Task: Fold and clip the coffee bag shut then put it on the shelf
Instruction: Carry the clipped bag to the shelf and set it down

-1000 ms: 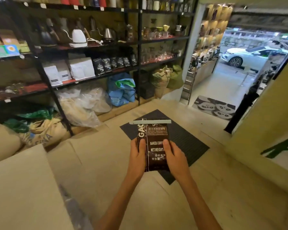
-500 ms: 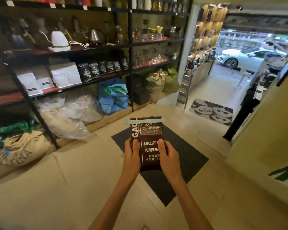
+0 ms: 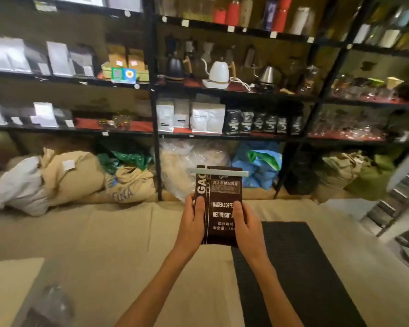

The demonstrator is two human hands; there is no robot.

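both hands hold the coffee bag point(image 3: 219, 204) upright in front of the shelf point(image 3: 234, 137), out over the floor. it's a flat, glossy dark brown pouch with white print, and a long pale plastic clip point(image 3: 217, 172) runs straight across its folded top. left hand point(image 3: 191, 224) and right hand point(image 3: 247, 226) grip the lower edges, thumbs pressed flat on the front, other fingers wrapped behind. lumpy burlap sacks point(image 3: 80, 175) sit under the black metal shelving.

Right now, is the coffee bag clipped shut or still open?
Clipped shut: a pale clip spans the top of the coffee bag, held upright by the left hand and right hand.
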